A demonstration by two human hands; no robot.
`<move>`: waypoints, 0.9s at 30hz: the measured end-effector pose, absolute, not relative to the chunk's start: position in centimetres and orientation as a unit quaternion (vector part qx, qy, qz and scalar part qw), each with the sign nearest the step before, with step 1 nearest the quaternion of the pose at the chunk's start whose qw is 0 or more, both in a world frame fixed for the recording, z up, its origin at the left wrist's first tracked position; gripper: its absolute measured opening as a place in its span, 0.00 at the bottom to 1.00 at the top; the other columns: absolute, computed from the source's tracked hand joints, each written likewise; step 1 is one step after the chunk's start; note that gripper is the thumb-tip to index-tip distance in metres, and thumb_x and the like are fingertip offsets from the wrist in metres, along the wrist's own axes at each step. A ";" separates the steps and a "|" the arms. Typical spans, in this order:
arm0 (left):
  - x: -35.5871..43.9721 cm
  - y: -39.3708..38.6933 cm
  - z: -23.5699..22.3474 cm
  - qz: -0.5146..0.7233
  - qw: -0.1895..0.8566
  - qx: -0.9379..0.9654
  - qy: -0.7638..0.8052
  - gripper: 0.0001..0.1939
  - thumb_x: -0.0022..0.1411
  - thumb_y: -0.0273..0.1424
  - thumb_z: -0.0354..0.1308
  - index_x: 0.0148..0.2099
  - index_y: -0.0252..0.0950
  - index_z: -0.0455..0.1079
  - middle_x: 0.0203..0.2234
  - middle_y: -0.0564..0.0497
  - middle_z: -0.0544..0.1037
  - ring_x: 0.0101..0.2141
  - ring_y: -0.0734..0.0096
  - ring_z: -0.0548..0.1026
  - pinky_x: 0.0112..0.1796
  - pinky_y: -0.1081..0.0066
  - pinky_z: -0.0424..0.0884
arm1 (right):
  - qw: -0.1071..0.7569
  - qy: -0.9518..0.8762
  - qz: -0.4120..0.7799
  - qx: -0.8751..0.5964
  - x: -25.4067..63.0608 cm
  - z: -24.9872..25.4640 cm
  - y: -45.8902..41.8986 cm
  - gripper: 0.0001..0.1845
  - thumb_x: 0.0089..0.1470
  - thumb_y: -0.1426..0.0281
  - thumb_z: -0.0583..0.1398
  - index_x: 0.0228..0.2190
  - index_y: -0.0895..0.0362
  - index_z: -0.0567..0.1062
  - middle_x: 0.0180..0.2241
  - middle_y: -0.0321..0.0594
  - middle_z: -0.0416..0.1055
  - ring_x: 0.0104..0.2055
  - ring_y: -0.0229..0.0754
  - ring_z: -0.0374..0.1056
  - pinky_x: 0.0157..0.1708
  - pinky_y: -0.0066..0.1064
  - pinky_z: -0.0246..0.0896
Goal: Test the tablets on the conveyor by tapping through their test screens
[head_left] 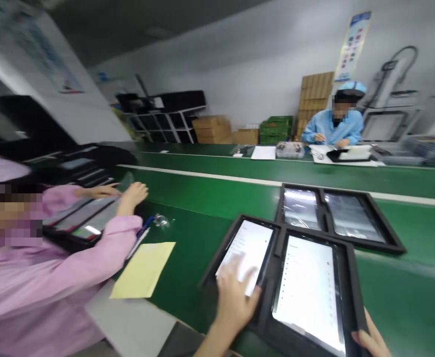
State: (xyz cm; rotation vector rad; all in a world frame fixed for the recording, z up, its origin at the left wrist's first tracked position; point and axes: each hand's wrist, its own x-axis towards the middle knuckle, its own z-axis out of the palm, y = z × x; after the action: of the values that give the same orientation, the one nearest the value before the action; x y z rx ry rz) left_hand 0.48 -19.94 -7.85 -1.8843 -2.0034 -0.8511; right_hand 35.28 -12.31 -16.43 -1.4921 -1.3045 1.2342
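Observation:
Before me is a black foam tray [279, 248] with two compartments, a tablet lying screen up in each. Both the left tablet [256, 238] and the right tablet [308, 282] are lit with white list-like pages, too blurred to read. My left hand [234, 300] is over the lower part of the left tablet, fingers apart and smeared slightly by motion; whether the fingertips touch the glass I cannot tell. At the tray's right edge, my right hand [373, 337] grips the rim with its thumb on top. Its other fingers are mostly hidden.
A second black tray [394, 244] holding two dark-screened tablets lies just behind, on the green table [202, 191]. To the left are yellow paper [145, 270] and a person in pink [109, 238] handling devices. Across the table sits a person in blue [336, 126].

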 end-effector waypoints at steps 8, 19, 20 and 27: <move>-4.2 -21.3 -8.7 -0.243 -0.061 -0.528 -0.812 0.29 0.71 0.46 0.36 0.63 0.38 0.63 0.63 0.36 0.59 0.56 0.47 0.68 0.43 0.54 0.75 | 0.218 -0.725 0.094 -0.646 38.8 -7.3 -12.3 0.29 0.61 0.52 0.49 0.45 0.58 0.79 0.29 0.47 0.74 0.30 0.51 0.70 0.31 0.38 0.65; -4.5 -21.6 -9.0 -0.231 -0.046 -0.614 -0.753 0.32 0.69 0.51 0.39 0.62 0.37 0.67 0.69 0.37 0.48 0.64 0.35 0.53 0.56 0.35 0.58 | 0.097 -0.928 0.068 -0.354 29.8 -3.9 -12.5 0.23 0.60 0.47 0.59 0.53 0.40 0.74 0.63 0.49 0.55 0.61 0.64 0.51 0.59 0.66 0.39; -4.8 -21.8 -8.8 -0.241 -0.073 -0.629 -0.736 0.31 0.68 0.52 0.40 0.61 0.41 0.69 0.70 0.42 0.46 0.66 0.36 0.50 0.58 0.36 0.55 | 0.108 -0.921 0.080 -0.364 30.8 -3.6 -12.1 0.20 0.61 0.48 0.58 0.50 0.40 0.77 0.62 0.48 0.55 0.61 0.64 0.51 0.59 0.66 0.37; -7.6 -20.1 -7.6 -0.358 -0.268 -0.575 -0.685 0.37 0.66 0.57 0.38 0.71 0.47 0.49 0.71 0.51 0.39 0.69 0.51 0.42 0.65 0.48 0.42 | 0.305 -0.883 0.144 -0.327 34.2 -3.3 -9.6 0.33 0.68 0.51 0.39 0.44 0.51 0.78 0.53 0.48 0.62 0.53 0.54 0.59 0.53 0.52 0.56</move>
State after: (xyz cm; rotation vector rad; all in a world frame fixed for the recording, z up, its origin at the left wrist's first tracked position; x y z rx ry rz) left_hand -7.57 -20.11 -7.58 -2.2002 -2.6185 -1.3702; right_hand 34.18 -9.57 -3.29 -0.8670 -2.3365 0.3800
